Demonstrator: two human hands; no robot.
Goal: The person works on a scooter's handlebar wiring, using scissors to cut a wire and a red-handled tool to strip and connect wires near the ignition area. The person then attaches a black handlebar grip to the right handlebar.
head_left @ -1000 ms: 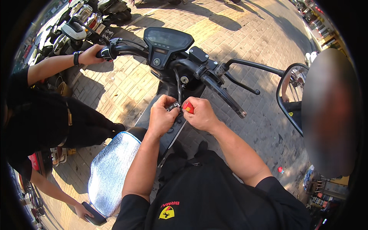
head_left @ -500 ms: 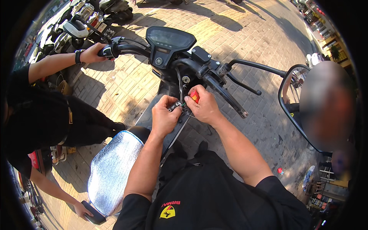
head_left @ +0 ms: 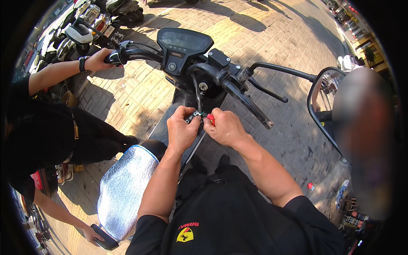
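Over the scooter's footwell, my left hand (head_left: pixel 180 129) pinches a small black part (head_left: pixel 194 115) with bright metal bits, which looks like a handlebar switch housing. Close against it, my right hand (head_left: pixel 226 127) is closed round a red-handled tool (head_left: pixel 211 119); its tip is too small to make out. A thin green wire (head_left: pixel 202 114) shows between my fingertips. The electric scooter's display (head_left: pixel 185 41) stands beyond my hands, above the key lock (head_left: pixel 203 86). The right handlebar grip (head_left: pixel 246 103) is a worn black tube, away from both hands.
At the left, another person's hand (head_left: pixel 98 60) holds the left handlebar grip; their lower hand (head_left: pixel 91 234) grips a black bar behind the seat. A silver reflective cover (head_left: pixel 127 191) lies over the seat. A mirror (head_left: pixel 327 100) juts out right. Parked scooters (head_left: pixel 91 21) stand far left.
My right hand has turned and lowered the red-handled tool, bringing it nearer the black part. My left hand keeps its pinch. The other person's hands hold their places.
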